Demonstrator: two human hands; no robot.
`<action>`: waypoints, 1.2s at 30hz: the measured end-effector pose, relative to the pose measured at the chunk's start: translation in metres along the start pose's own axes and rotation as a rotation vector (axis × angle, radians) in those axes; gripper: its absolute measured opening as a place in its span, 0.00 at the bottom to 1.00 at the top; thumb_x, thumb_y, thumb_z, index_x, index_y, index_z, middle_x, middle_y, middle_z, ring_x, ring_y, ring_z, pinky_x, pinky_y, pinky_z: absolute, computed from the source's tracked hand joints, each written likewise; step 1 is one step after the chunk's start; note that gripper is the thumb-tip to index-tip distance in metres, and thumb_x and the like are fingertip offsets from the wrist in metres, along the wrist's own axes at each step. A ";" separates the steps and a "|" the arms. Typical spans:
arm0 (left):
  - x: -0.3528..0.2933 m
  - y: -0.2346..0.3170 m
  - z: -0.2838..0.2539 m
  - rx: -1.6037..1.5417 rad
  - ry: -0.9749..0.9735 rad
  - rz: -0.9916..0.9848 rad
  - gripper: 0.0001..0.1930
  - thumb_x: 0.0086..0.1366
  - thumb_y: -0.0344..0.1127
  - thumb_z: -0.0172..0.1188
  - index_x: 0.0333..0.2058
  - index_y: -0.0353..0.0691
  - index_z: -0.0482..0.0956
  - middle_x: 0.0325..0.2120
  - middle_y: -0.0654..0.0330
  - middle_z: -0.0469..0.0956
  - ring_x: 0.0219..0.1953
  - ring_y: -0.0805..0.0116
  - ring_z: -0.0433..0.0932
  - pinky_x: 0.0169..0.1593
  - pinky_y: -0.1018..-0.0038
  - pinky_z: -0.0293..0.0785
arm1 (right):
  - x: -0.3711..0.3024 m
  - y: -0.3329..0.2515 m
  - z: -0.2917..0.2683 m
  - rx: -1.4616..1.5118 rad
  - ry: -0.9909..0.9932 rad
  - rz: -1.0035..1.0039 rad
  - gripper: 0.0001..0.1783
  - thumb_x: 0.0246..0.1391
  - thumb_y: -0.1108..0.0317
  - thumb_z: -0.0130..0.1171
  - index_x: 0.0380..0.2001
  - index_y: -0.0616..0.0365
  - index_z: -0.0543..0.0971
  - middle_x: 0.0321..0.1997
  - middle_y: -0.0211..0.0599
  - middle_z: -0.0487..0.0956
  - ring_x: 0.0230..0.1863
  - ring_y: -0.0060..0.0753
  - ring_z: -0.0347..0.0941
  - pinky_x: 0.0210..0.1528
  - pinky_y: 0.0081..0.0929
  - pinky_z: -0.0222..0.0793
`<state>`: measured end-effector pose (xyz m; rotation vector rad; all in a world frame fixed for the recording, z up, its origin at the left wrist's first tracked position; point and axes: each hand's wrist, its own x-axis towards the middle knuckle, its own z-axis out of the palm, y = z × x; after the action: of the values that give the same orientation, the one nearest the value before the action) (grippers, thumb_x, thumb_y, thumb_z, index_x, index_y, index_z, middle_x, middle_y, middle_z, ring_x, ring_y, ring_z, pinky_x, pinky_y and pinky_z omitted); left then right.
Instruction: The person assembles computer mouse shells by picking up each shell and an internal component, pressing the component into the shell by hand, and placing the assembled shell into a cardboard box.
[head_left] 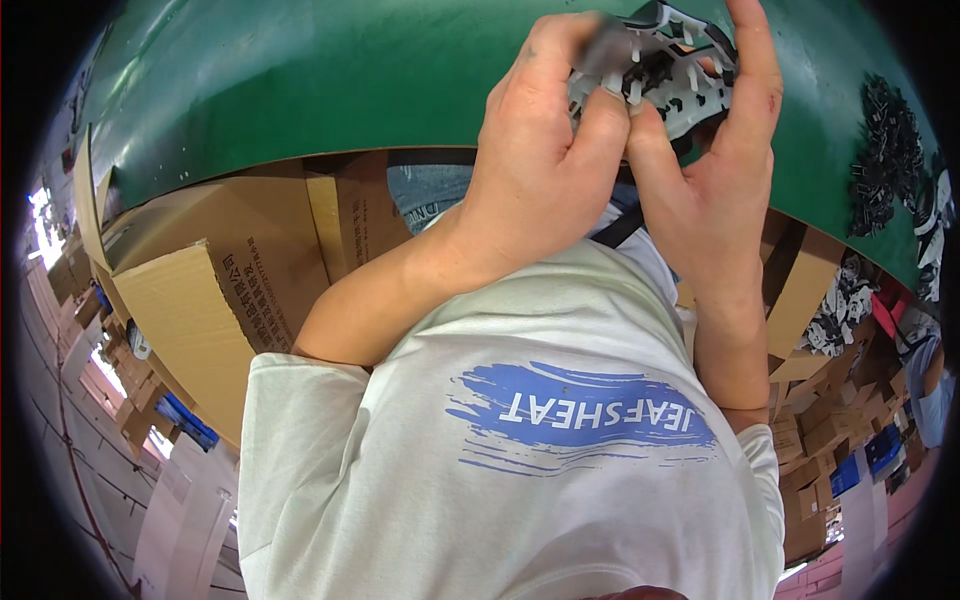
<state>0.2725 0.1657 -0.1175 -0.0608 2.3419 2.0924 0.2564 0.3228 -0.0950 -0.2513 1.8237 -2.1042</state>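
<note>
Above the green table [350, 90], near its front edge, my two hands hold one plastic shell [708, 98]. It is light grey with black parts and has several pale pegs standing up inside. My left hand [545, 140] is closed on the shell's left side, its thumb pressed inside; a dark blurred patch hides its fingertips. My right hand [715, 180] grips the other side, with its thumb beside the left thumb and a finger stretched along the outer edge. What the thumbs press on is too small to make out.
A heap of small black plastic parts [885, 155] lies on the table at the right. Beyond it are white-and-black pieces [935, 230]. An open cardboard box [180, 320] stands below the table edge at left. More pale parts [845, 305] fill a carton at lower right.
</note>
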 end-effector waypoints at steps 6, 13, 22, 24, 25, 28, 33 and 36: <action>0.010 -0.010 -0.006 0.036 0.027 0.271 0.17 0.68 0.22 0.54 0.55 0.29 0.75 0.42 0.60 0.82 0.40 0.76 0.77 0.46 0.75 0.77 | 0.003 0.002 -0.002 0.123 -0.033 -0.016 0.51 0.53 0.81 0.58 0.80 0.62 0.53 0.71 0.46 0.68 0.66 0.33 0.73 0.70 0.32 0.69; 0.006 0.021 -0.005 -0.105 0.005 0.010 0.19 0.72 0.23 0.52 0.60 0.31 0.69 0.49 0.50 0.81 0.48 0.60 0.82 0.52 0.63 0.79 | 0.026 -0.019 0.002 0.224 -0.127 -0.112 0.51 0.53 0.79 0.58 0.80 0.63 0.53 0.70 0.47 0.70 0.66 0.34 0.73 0.70 0.33 0.68; 0.009 0.080 -0.032 -0.477 -0.132 -0.415 0.29 0.74 0.36 0.55 0.71 0.37 0.63 0.54 0.58 0.80 0.50 0.73 0.82 0.51 0.74 0.78 | 0.023 -0.024 -0.013 0.357 -0.217 -0.118 0.51 0.53 0.76 0.58 0.80 0.63 0.53 0.68 0.48 0.72 0.66 0.34 0.73 0.71 0.33 0.67; 0.012 0.083 -0.031 -0.501 -0.118 -0.434 0.29 0.74 0.37 0.55 0.71 0.36 0.63 0.54 0.57 0.81 0.51 0.70 0.82 0.53 0.72 0.78 | 0.025 -0.024 -0.012 0.358 -0.204 -0.107 0.51 0.53 0.75 0.58 0.80 0.63 0.53 0.68 0.48 0.72 0.66 0.35 0.73 0.71 0.33 0.67; 0.012 0.084 -0.031 -0.526 -0.108 -0.452 0.29 0.75 0.37 0.54 0.71 0.36 0.62 0.55 0.56 0.81 0.52 0.68 0.83 0.54 0.70 0.79 | 0.027 -0.024 -0.012 0.358 -0.196 -0.101 0.51 0.53 0.75 0.58 0.80 0.63 0.53 0.68 0.48 0.72 0.66 0.35 0.73 0.71 0.33 0.67; 0.014 0.088 -0.032 -0.488 -0.139 -0.472 0.29 0.78 0.42 0.52 0.71 0.35 0.63 0.56 0.55 0.81 0.55 0.66 0.83 0.58 0.67 0.79 | 0.029 -0.025 -0.010 0.357 -0.165 -0.085 0.51 0.53 0.74 0.58 0.80 0.64 0.54 0.68 0.48 0.72 0.66 0.35 0.73 0.71 0.33 0.66; 0.018 0.095 -0.025 -0.573 -0.145 -0.453 0.28 0.83 0.48 0.43 0.70 0.33 0.65 0.60 0.51 0.79 0.59 0.62 0.82 0.62 0.65 0.78 | 0.030 -0.029 -0.009 0.352 -0.118 -0.071 0.51 0.52 0.71 0.58 0.80 0.64 0.54 0.68 0.48 0.73 0.67 0.36 0.73 0.72 0.33 0.65; 0.018 0.101 -0.026 -0.609 -0.142 -0.450 0.28 0.84 0.49 0.38 0.69 0.33 0.67 0.62 0.49 0.78 0.61 0.60 0.81 0.64 0.64 0.77 | 0.029 -0.032 -0.009 0.354 -0.106 -0.068 0.51 0.52 0.70 0.58 0.80 0.64 0.54 0.68 0.49 0.73 0.67 0.37 0.73 0.72 0.33 0.65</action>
<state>0.2518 0.1501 -0.0148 -0.3798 1.3718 2.3580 0.2220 0.3236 -0.0677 -0.3294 1.3716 -2.3640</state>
